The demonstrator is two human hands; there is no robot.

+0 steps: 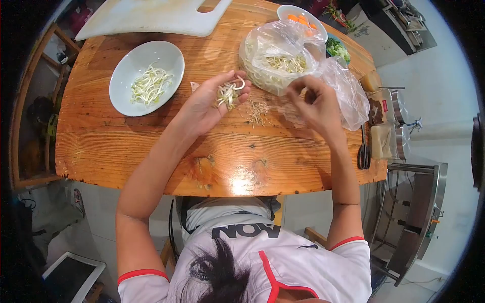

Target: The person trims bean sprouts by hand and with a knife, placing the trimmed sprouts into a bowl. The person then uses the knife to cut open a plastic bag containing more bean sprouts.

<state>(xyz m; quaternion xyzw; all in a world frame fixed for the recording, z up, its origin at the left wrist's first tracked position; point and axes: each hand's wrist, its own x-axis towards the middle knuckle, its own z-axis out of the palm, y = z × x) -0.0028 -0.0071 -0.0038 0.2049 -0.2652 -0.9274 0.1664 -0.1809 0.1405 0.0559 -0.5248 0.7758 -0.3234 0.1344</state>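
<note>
Cupped palm up over the middle of the table, my left hand (209, 103) holds a small bunch of bean sprouts (228, 95). My right hand (316, 103) is at the near edge of a clear plastic bag (273, 81) of sprouts, its fingers curled together; whether anything is between the fingertips is too small to tell. On the wood between the hands lies a little pile of thin sprout tails (258, 113). A white oval bowl (117, 81) with cleaned-looking pale sprouts (151, 85) stands left of my left hand.
The wooden table (126, 151) has a white cutting board (151, 17) at its far left. Bowls of orange pieces (302, 20) and chopped greens (337, 49) stand behind the bag. Black-handled scissors (363, 154) and several containers line the right edge.
</note>
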